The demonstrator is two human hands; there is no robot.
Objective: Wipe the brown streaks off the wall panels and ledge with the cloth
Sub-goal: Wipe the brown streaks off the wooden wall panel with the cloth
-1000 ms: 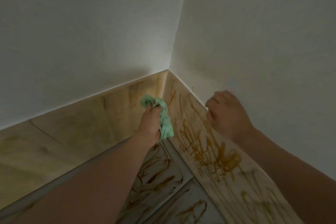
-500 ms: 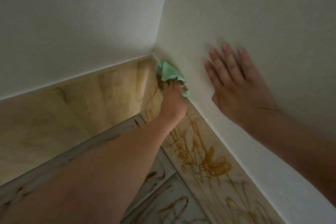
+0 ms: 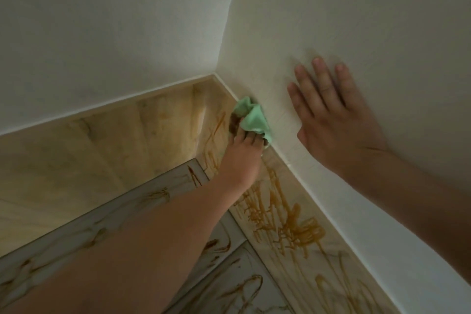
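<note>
My left hand (image 3: pixel 243 153) grips a bunched light green cloth (image 3: pixel 252 118) and holds it against the top of the right-hand beige wall panel (image 3: pixel 300 262), close to the room corner. Thick brown streaks (image 3: pixel 288 222) cover that panel below my hand. The left beige panel (image 3: pixel 102 150) shows only faint smears. Brown streaks also run along the grey ledge (image 3: pixel 142 209) under both panels. My right hand (image 3: pixel 331 119) lies flat with straight, spread fingers on the white wall above the panel, to the right of the cloth.
White walls (image 3: pixel 114 33) meet in a corner above the panels. A narrow white trim edge (image 3: pixel 339 216) tops the right panel. My left forearm crosses the ledge and hides part of it.
My left hand with the cloth rose from the middle of the corner to the top of the right panel. My right hand opened from a fist and settled flat on the white wall.
</note>
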